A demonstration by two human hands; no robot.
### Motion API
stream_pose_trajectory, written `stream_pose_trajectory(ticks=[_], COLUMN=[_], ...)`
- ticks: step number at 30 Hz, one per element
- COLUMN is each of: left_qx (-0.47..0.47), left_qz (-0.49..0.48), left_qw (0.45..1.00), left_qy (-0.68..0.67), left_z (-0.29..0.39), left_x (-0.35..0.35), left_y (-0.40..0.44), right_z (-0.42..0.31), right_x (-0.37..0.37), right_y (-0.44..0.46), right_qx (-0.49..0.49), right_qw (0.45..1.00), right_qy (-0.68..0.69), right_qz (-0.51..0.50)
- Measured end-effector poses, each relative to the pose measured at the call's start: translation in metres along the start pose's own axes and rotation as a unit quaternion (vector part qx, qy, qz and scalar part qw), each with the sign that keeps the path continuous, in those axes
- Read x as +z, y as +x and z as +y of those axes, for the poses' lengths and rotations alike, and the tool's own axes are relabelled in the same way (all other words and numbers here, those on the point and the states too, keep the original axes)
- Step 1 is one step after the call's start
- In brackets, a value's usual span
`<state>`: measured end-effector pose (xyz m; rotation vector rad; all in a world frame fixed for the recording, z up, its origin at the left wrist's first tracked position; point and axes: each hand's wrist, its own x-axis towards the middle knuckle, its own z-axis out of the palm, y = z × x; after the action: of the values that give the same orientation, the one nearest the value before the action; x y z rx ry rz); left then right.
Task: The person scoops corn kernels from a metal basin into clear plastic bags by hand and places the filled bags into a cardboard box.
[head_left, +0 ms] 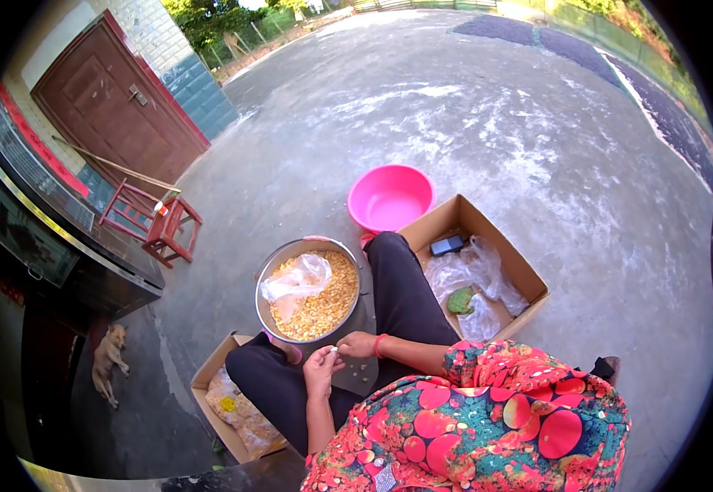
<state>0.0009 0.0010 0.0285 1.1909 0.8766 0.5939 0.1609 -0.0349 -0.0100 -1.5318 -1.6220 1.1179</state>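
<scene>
Just below a metal basin (347,310) of yellow-orange pieces (324,307), my two hands meet between my knees. My left hand (321,371) is closed, pinching a small whitish piece (334,349) at its fingertips. My right hand (357,344), with a red band at the wrist, is closed close beside that piece; anything in its fingers is too small to make out. A clear plastic bag (299,277) lies on the pieces in the basin. A few small pale bits are on the ground below my hands.
A pink basin (391,197) stands ahead. At right, a cardboard box (529,283) holds plastic bags, a dark blue object and something green. Another cardboard box (209,377) with a filled bag is at left. Farther left are a red wooden chair (172,230) and a lying dog (111,361).
</scene>
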Motion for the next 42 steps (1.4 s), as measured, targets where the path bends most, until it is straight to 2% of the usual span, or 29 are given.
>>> stream_pose_trajectory(ticks=[1, 2, 4, 6, 8, 10, 12, 14, 15, 16, 18, 19, 21, 22, 24, 26, 34, 36, 39, 42], left_qx=[0.000, -0.010, -0.021, -0.049, -0.070, -0.145, -0.143, -0.142, -0.142, -0.140, -0.139, -0.133, -0.126, -0.117, -0.108, -0.075, -0.045, -0.037, -0.036, -0.030], left_qz=[-0.002, 0.010, 0.023, 0.048, 0.043, 0.013, 0.003, 0.005, 0.005, 0.007, 0.009, 0.004, -0.003, 0.001, 0.005, 0.006, 0.028, 0.035, 0.042, 0.044], left_qw=[1.000, 0.999, 0.997, 0.996, 0.995, 0.989, 0.990, 0.990, 0.990, 0.990, 0.990, 0.991, 0.992, 0.993, 0.994, 0.997, 0.996, 0.995, 0.993, 0.996], left_qy=[0.000, -0.035, -0.069, -0.065, -0.050, -0.013, -0.009, -0.025, -0.025, -0.024, -0.022, -0.028, -0.032, -0.026, -0.019, -0.030, -0.073, -0.090, -0.106, -0.067], left_z=[0.002, 0.004, 0.008, 0.009, 0.003, -0.008, -0.016, -0.018, -0.017, -0.016, -0.015, -0.015, -0.013, -0.011, -0.008, -0.007, -0.006, -0.005, -0.004, -0.003], left_x=[0.001, 0.001, -0.001, -0.006, -0.008, -0.010, -0.012, -0.014, -0.013, -0.012, -0.011, -0.010, -0.007, -0.005, -0.003, -0.002, -0.001, 0.000, 0.000, 0.000], left_y=[-0.001, -0.002, -0.004, -0.005, -0.004, 0.000, 0.003, 0.006, 0.005, 0.003, 0.002, 0.002, 0.002, 0.000, -0.002, -0.002, 0.000, 0.000, 0.001, 0.001], right_z=[0.002, 0.003, 0.002, -0.005, -0.027, -0.024, -0.016, 0.000, 0.017, -0.003, -0.040, -0.033, -0.019, -0.019, -0.022, -0.024, -0.024, -0.023, -0.025, -0.028], right_x=[0.002, 0.003, 0.007, 0.005, -0.005, -0.004, -0.003, 0.007, 0.017, 0.007, -0.012, -0.009, -0.003, -0.003, -0.004, -0.006, -0.003, -0.002, -0.002, -0.002], right_y=[0.000, 0.000, -0.001, -0.013, -0.027, -0.020, -0.013, -0.006, 0.002, -0.006, -0.021, -0.019, -0.015, -0.014, -0.016, -0.016, -0.013, -0.011, -0.012, -0.015], right_qx=[-0.032, -0.030, 0.096, 0.077, 0.046, 0.031, 0.015, -0.029, -0.035, -0.036, 0.177, 0.177, 0.073, 0.073, 0.122, 0.117, 0.083, 0.075, 0.091, 0.122], right_qw=[0.997, 0.997, 0.975, 0.979, 0.993, 0.995, 0.995, 0.998, 0.994, 0.994, 0.977, 0.977, 0.995, 0.995, 0.977, 0.974, 0.961, 0.944, 0.930, 0.914], right_qy=[-0.064, -0.064, -0.197, -0.183, -0.099, -0.080, -0.062, -0.038, -0.043, -0.043, 0.109, 0.109, 0.052, 0.052, 0.171, 0.192, 0.262, 0.319, 0.354, 0.387], right_qz=[0.031, 0.033, -0.039, -0.037, 0.045, 0.056, 0.072, 0.047, 0.091, 0.091, 0.041, 0.041, 0.040, 0.040, 0.032, 0.031, 0.040, 0.042, 0.032, 0.011])
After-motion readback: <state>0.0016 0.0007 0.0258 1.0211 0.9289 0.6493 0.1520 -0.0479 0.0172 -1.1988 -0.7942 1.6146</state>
